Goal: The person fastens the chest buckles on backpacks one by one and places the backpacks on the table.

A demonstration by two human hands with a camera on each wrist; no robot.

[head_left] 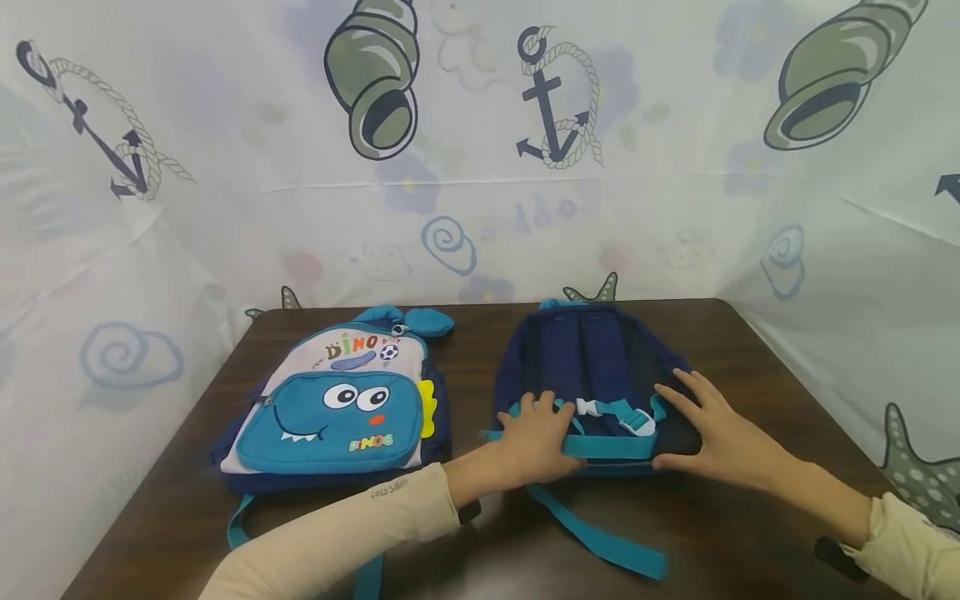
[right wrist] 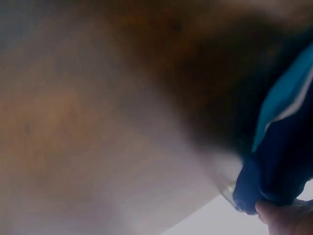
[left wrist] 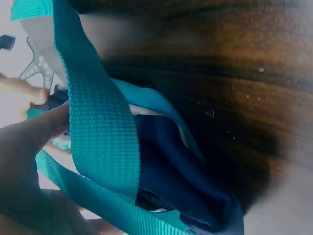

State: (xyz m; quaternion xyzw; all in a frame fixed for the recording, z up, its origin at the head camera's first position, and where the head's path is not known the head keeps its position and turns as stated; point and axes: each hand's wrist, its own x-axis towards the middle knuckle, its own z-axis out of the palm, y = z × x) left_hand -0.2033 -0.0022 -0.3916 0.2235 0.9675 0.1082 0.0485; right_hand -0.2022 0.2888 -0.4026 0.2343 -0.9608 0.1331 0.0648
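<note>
Left hand [head_left: 534, 440] gripping teal strap [head_left: 600, 446], right hand [head_left: 716, 437] – grip released – flat on navy backpack [head_left: 592, 358]
</note>
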